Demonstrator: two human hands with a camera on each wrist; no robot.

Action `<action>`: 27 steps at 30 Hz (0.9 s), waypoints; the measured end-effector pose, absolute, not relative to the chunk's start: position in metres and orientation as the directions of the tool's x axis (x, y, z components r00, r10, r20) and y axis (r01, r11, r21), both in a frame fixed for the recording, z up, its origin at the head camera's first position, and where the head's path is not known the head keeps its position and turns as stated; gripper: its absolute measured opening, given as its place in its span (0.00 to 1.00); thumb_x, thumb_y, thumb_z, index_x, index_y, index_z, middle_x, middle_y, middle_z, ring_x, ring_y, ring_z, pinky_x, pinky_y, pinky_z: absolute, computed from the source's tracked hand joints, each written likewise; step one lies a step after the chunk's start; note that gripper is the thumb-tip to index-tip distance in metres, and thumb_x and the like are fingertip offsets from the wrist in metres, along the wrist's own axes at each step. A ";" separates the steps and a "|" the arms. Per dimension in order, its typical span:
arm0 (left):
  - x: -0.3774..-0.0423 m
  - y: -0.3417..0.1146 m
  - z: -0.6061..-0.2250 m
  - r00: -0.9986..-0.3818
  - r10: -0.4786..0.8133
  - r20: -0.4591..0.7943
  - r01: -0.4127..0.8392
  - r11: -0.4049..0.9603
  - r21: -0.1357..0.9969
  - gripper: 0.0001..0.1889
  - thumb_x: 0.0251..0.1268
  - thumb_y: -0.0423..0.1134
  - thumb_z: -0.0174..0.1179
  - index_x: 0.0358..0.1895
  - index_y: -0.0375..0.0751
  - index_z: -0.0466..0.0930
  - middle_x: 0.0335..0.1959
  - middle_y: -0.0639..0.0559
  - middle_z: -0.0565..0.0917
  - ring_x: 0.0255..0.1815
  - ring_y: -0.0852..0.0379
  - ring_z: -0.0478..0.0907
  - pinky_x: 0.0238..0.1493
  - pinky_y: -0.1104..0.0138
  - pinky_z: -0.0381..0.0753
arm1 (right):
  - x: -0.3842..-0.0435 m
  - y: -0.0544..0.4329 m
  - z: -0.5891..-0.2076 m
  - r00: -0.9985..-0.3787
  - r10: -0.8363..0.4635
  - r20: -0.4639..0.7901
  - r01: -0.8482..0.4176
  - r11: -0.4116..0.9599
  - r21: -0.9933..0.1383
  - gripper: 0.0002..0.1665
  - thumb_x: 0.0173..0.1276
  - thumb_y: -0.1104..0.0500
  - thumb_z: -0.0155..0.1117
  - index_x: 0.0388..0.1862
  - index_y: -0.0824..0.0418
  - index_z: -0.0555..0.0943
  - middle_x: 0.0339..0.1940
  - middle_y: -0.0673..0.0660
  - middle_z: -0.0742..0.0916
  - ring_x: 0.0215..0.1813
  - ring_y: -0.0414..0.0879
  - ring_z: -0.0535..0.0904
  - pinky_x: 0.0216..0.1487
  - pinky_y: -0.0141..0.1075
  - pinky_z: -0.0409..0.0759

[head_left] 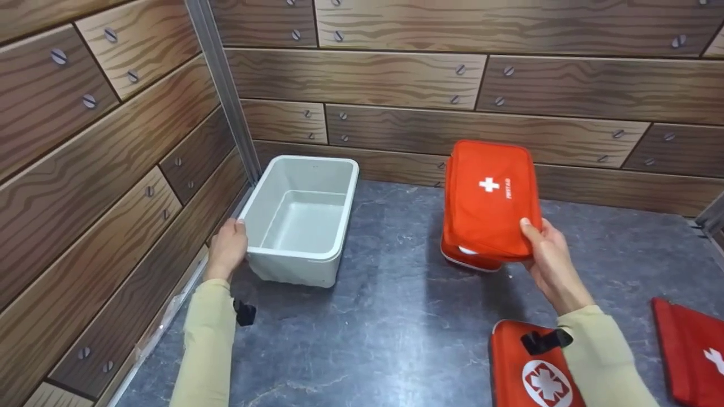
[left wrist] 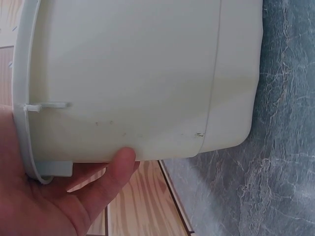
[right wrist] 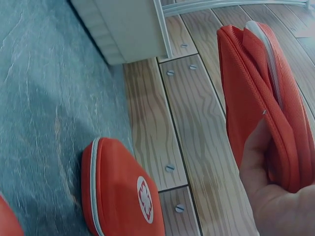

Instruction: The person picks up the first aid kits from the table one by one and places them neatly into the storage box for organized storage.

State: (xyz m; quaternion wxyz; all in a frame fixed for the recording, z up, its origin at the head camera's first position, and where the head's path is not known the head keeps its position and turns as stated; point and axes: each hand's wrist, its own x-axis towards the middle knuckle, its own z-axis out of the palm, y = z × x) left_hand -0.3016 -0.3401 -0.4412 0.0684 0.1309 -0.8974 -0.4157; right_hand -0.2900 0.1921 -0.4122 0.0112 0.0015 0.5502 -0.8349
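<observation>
My right hand (head_left: pixel 551 260) grips a red first aid pouch (head_left: pixel 492 198) with a white cross, thumb on its front face, fingers behind. In the right wrist view, the pouch (right wrist: pixel 261 103) is lifted, its zipped edge showing. Partly hidden behind it, a red case (head_left: pixel 472 259) rests on the table; the right wrist view shows a round white emblem on this case (right wrist: pixel 125 191). At the near left corner of a pale grey plastic bin (head_left: pixel 297 256), my left hand (head_left: pixel 227 246) holds the bin below its rim. No contents show inside the bin.
A red hard case (head_left: pixel 509 362) with a round white emblem lies near the front, partly under the right sleeve. Farther right is a dark red pouch (head_left: pixel 687 350). Wood-patterned walls (head_left: pixel 362 79) stand behind and left of the grey marbled table (head_left: pixel 390 316).
</observation>
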 end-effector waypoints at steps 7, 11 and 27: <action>-0.300 -0.341 -0.442 -0.953 -0.303 0.004 -0.187 0.598 0.780 0.23 0.82 0.47 0.30 0.55 0.31 0.68 0.50 0.32 0.76 0.54 0.38 0.74 0.56 0.46 0.69 | -0.295 0.175 -0.411 -1.000 -0.030 0.006 0.006 -0.396 -0.918 0.16 0.78 0.57 0.53 0.56 0.62 0.64 0.40 0.51 0.82 0.40 0.42 0.84 0.44 0.34 0.81; -0.300 -0.339 -0.443 -0.954 -0.299 0.005 -0.180 0.584 0.791 0.23 0.81 0.47 0.30 0.55 0.32 0.69 0.49 0.33 0.76 0.52 0.39 0.75 0.53 0.47 0.71 | -0.298 0.165 -0.409 -0.999 -0.036 0.023 -0.007 -0.393 -0.919 0.16 0.78 0.57 0.52 0.57 0.63 0.63 0.41 0.51 0.82 0.40 0.42 0.84 0.45 0.34 0.81; -0.302 -0.338 -0.444 -0.956 -0.292 0.016 -0.170 0.598 0.783 0.23 0.82 0.47 0.31 0.54 0.32 0.69 0.46 0.35 0.77 0.48 0.41 0.75 0.50 0.48 0.72 | -0.305 0.148 -0.402 -1.000 -0.024 -0.001 0.009 -0.333 -0.943 0.14 0.80 0.57 0.46 0.58 0.61 0.63 0.44 0.50 0.82 0.45 0.41 0.82 0.50 0.35 0.79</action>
